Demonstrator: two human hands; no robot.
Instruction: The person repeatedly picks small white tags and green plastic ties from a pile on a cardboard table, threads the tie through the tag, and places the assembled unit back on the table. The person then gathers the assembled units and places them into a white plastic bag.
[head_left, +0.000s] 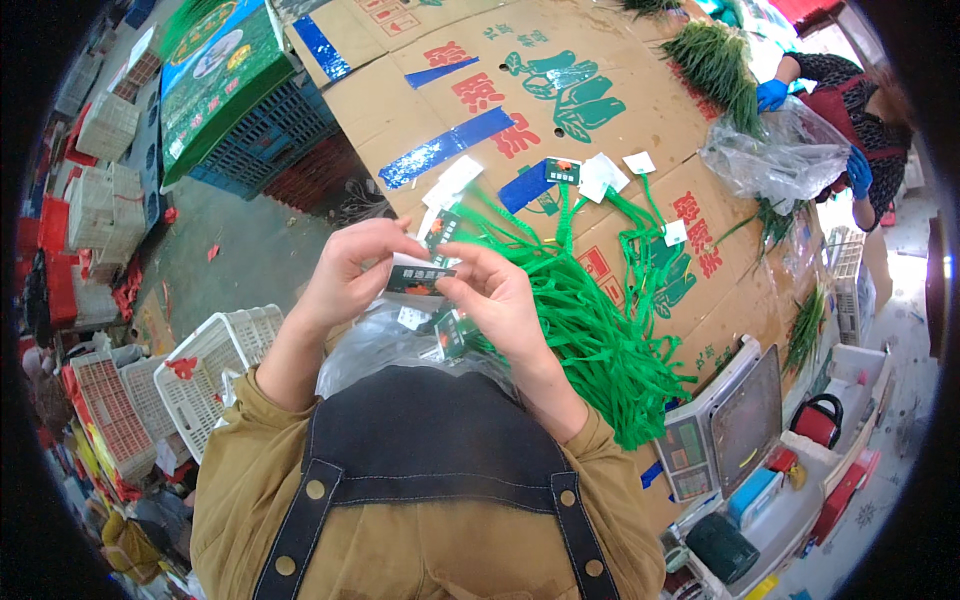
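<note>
Between them, my left hand (349, 274) and my right hand (491, 296) hold a dark printed tag (418, 280), thumbs and fingers pinching its two sides. Another printed tag (444, 229) shows just beyond my fingertips. Below my right hand hangs a third tag (452, 332). Right of my hands spreads a heap of green mesh net bags (600, 345). Several net strands run up to white tags (602, 177) and a dark tag (562, 171) on the cardboard. Clear plastic (360, 349) lies bunched against my apron (435, 435).
Printed cardboard (637, 135) with blue tape covers the table. Across it, a blue-gloved person handles a plastic bag (780, 157) beside green leafy stalks (709, 64). A scale (720, 420) stands at right, a foam box (817, 465) beyond. White crates (217, 375) stand left.
</note>
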